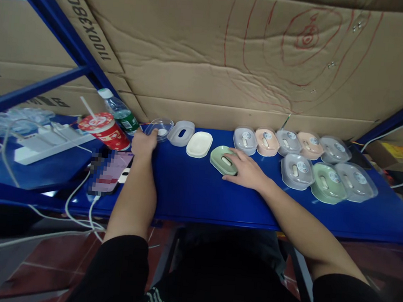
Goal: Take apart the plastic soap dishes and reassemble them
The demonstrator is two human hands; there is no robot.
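Observation:
My left hand [144,143] reaches to the back left of the blue table, its fingers closed at the near edge of a clear plastic lid [167,125]; the fingertips are partly hidden. My right hand [245,170] grips a green oval soap dish [218,159] from its right side, thumb in front and fingers over the back rim. A pale slot or strip shows in the middle of the dish. Between my hands lie a grey dish part with an oval slot [186,137] and a cream oval tray [199,145].
Several lidded dishes in grey, peach and green [297,171] stand in two rows at the right. At the left are a red cup with a straw [108,132], a water bottle [119,113], a phone on a cable [112,173] and a power strip [45,143]. Cardboard [183,45] walls the back.

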